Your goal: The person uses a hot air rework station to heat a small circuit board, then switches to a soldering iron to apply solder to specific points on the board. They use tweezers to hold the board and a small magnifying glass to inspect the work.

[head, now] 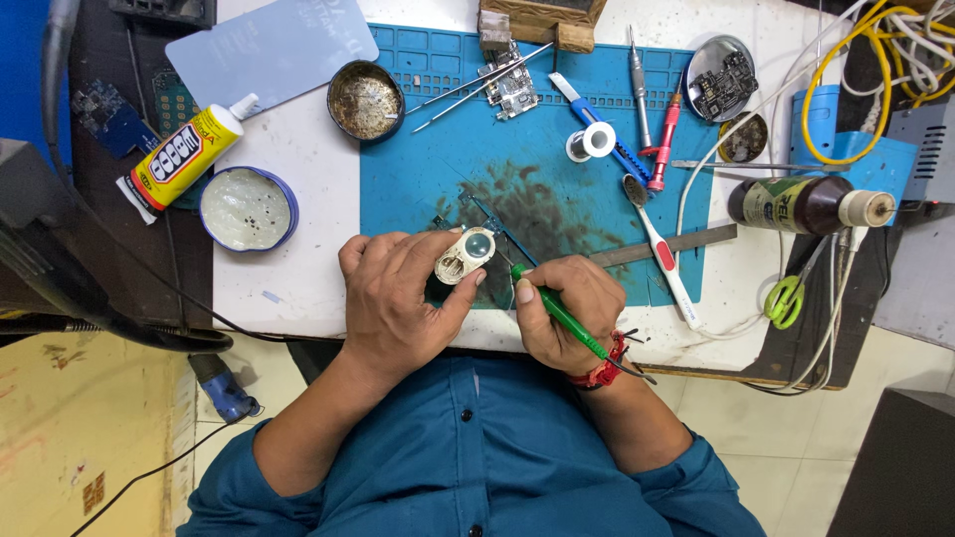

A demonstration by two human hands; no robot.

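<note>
My left hand (398,293) grips a small cream-coloured part (464,256) with a round lens and an oval opening, held over the near edge of the blue work mat (428,169). My right hand (562,308) holds a green-handled tool (560,313) like a pen, its tip pointing up-left toward the part and a thin dark circuit board (487,224) lying under it. A red thread band sits on my right wrist.
On the mat lie tweezers (477,89), a circuit board (509,88), a solder spool (594,141), screwdrivers (665,139) and a toothbrush (665,254). A glue tube (189,154), two round tins (248,208), a brown bottle (801,204), green scissors (784,298) and tangled cables surround it.
</note>
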